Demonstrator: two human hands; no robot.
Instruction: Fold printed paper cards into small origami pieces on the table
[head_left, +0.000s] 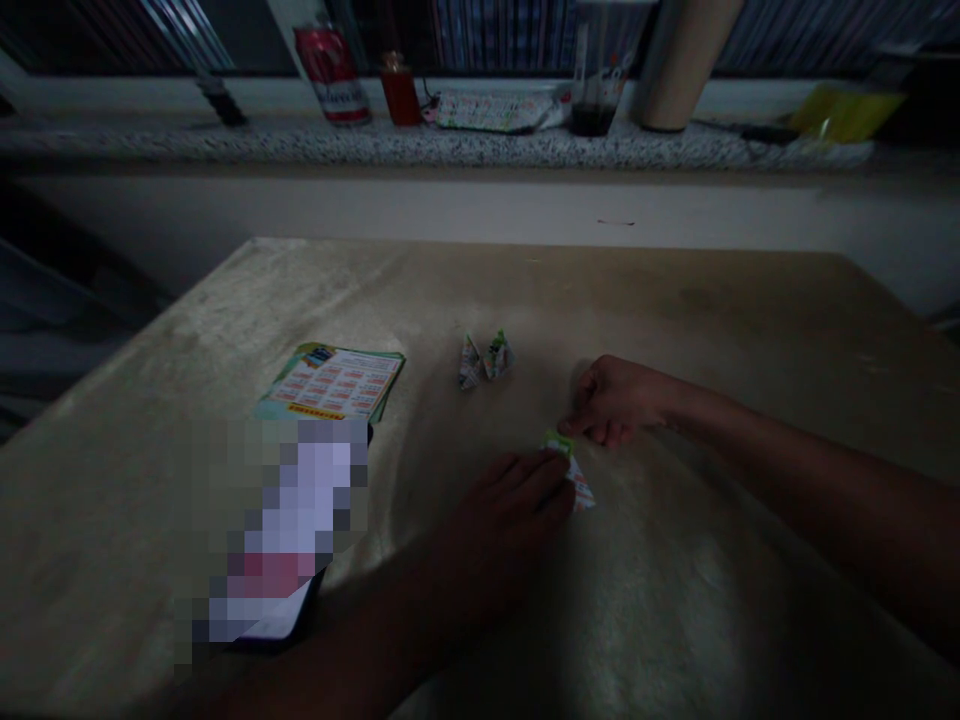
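A small folded piece of printed paper (583, 487), white with orange print and a green tip, lies on the table between my hands. My left hand (525, 500) rests over it, fingers stretched flat and holding it down, so much of the paper is hidden. From the right, my right hand (611, 400) reaches in with its fingers curled and one digit against the green tip. Beyond them stand two small folded paper pieces, a left one (469, 362) and a right one (498, 357), side by side and pointed at the top.
A stack of printed calendar sheets (337, 380) lies at the left, above a phone (289, 530) with a blurred screen. Behind the table (720, 320), the stone sill (262, 145) carries a red can (332, 75), a small red bottle (400, 90), a cup (604, 80) and a cylinder (686, 65).
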